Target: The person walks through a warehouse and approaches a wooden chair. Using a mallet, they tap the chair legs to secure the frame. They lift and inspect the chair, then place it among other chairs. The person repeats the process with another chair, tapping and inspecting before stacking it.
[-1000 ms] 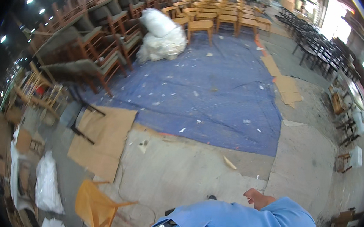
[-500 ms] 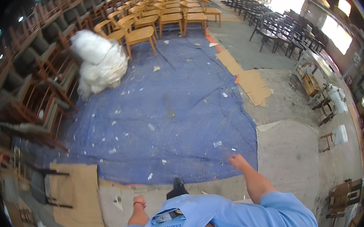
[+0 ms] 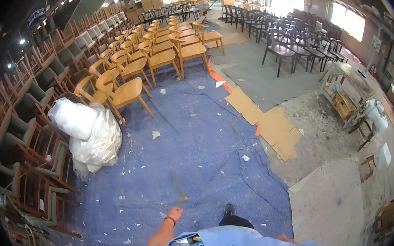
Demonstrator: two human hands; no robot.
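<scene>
My left hand (image 3: pixel 174 214), with a red band at the wrist, swings out low in front of me over the blue tarp (image 3: pixel 192 170). Its fingers are curled in, and nothing shows in them. Of my right arm (image 3: pixel 284 238), only a patch of skin shows beside the light blue shirt; the fingers are hidden. One dark shoe (image 3: pixel 229 210) steps on the tarp. Neither hand touches anything around it. Ahead stand rows of light wooden chairs (image 3: pixel 126 94), nearest of them two at the tarp's left side.
A bundle of clear plastic wrap (image 3: pixel 98 141) sits at the left, beside stacked grey-seated chairs (image 3: pixel 34 137). Flattened cardboard (image 3: pixel 277 132) lies along the tarp's right edge. Dark chairs (image 3: pixel 284 52) and a workbench (image 3: pixel 348 79) stand to the right. Small white scraps litter the tarp.
I have moved forward onto the tarp, and the chairs and plastic bundle appear closer. My left hand has swung forward; my right has swung back, mostly out of sight.
</scene>
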